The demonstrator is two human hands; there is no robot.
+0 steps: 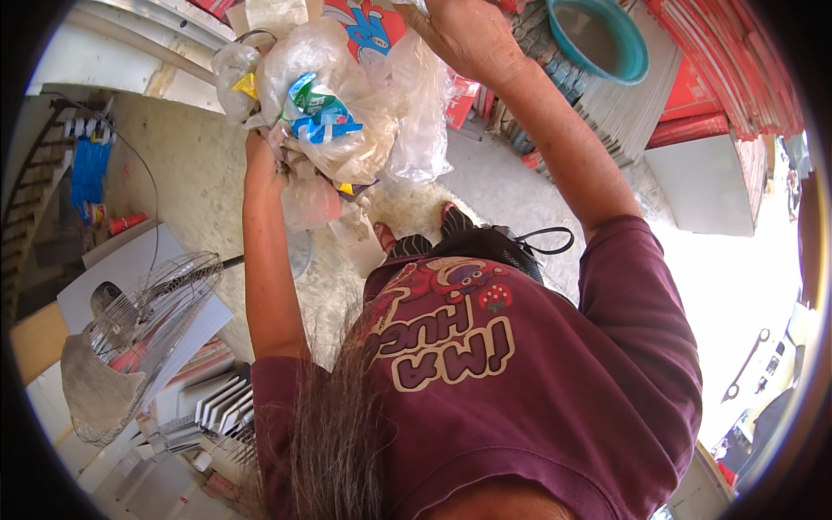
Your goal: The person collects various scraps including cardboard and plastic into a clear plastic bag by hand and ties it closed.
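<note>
Fingers of the right hand (468, 35) are closed on the top of a clear plastic bag (420, 108), which hangs down from that grip. Just beside the clear plastic bag, on its left, a crumpled bundle of plastic bags (321, 113) is held up by the left hand (260, 152); the hand is pressed into the underside of the bundle, but its fingers are hidden by the plastic, so the exact grip cannot be told. A green and blue wrapper (321, 113) is seen inside the bundle, touching its wall. Further out from the clear plastic bag, to its upper right, a teal bowl (628, 56) is set on stacked grey sheets (615, 113). Below the bag, well apart, the concrete floor (511, 191) is seen, and far to the lower left a wire-caged fan (143, 325) is lying tilted.
</note>
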